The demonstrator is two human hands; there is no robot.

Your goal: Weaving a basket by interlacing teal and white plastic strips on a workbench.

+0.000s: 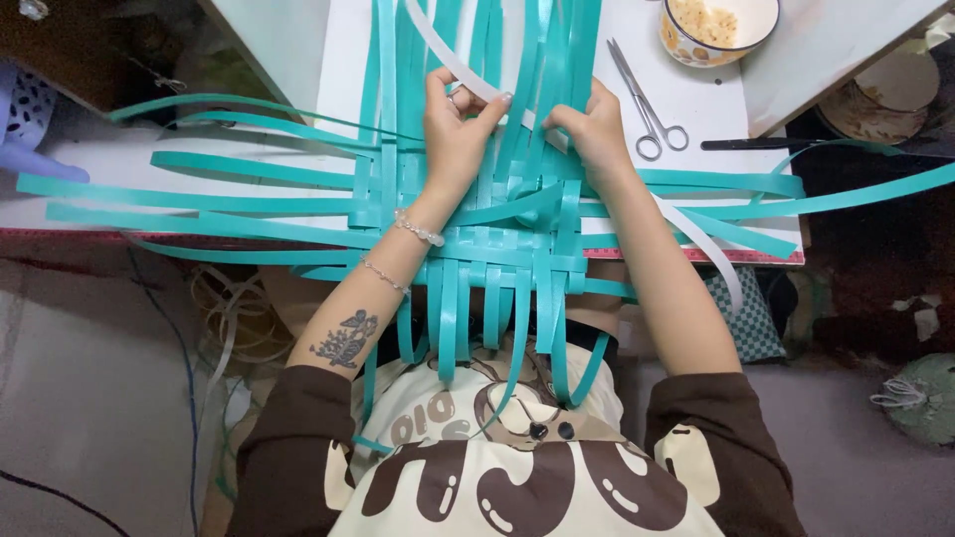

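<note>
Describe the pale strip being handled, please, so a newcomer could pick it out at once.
Start at the white tabletop with its mat of woven teal strips. At the mat's far edge, the left hand and right hand pinch one strip between them. It alone is white, crossing the teal ones diagonally.

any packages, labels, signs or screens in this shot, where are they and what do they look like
No packages, signs or screens show.
Shirt print: on the person's chest at the bottom of the view, cream cloth with brown rounded lettering and a cartoon figure.
Ruler strip: along the table's near edge, thin, red with fine marks.
</note>
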